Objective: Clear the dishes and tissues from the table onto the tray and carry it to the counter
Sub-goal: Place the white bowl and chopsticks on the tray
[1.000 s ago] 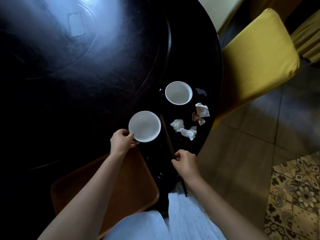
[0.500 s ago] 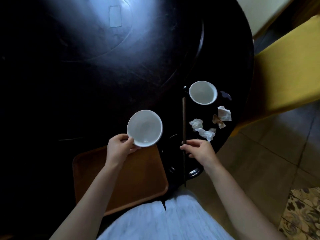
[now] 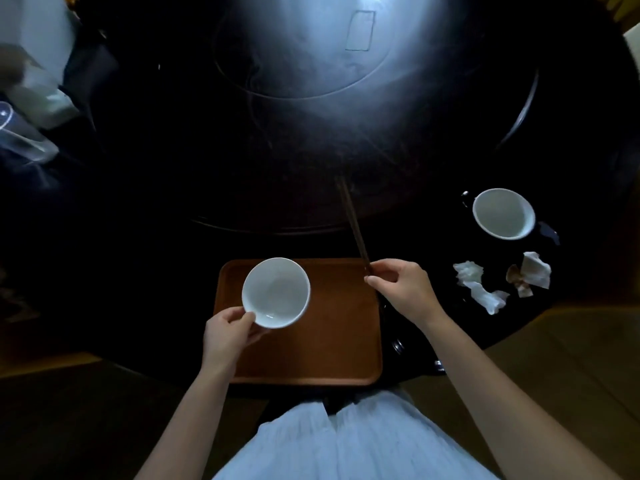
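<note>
A brown tray (image 3: 332,341) lies on the near edge of the dark round table (image 3: 242,168). My left hand (image 3: 227,336) grips the rim of a white bowl (image 3: 276,292) and holds it over the tray's far left part. My right hand (image 3: 403,289) pinches a pair of dark chopsticks (image 3: 349,216) near the tray's far right corner, their tips pointing away over the table. A second white bowl (image 3: 504,213) sits at the right of the table. Crumpled tissues (image 3: 485,289) lie just in front of that bowl.
A raised round turntable (image 3: 301,50) fills the middle of the table. A clear plastic cup (image 3: 20,140) and pale objects stand at the far left. Small dark dishes (image 3: 398,344) sit right of the tray. Floor shows beyond the table's right edge.
My left hand has carried the white bowl back over the tray. My right hand has lifted the chopsticks and swung them left to the tray's corner. The view has shifted left.
</note>
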Available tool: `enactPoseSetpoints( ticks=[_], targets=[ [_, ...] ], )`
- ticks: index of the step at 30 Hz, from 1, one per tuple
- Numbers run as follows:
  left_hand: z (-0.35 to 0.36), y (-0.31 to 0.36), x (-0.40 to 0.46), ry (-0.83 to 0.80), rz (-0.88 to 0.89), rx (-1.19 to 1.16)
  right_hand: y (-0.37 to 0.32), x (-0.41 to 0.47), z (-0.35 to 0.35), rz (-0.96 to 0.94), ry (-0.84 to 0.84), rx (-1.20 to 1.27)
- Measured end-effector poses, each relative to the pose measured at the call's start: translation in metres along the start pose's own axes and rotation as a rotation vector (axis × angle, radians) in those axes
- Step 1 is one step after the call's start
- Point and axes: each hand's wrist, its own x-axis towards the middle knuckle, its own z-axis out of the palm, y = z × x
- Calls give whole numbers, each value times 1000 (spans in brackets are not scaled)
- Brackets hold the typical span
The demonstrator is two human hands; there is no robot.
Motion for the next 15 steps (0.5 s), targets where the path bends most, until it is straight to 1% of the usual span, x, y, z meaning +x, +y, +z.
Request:
enactPoseSetpoints(
  ticks=[3,9,12,15],
  targets=[
    [-12,-6,9,12,6,18,-11,8,14,-127,7,-235],
    [-25,-12,32,-40,6,35,-18,18,39,-226,-66,-664],
    [-29,-16,39,-69,8,46,-17,21,49,-223,-103,-783],
    [-37,-20,42,-95,34,61,-19,24,59,-224,-92,-837]
  ],
)
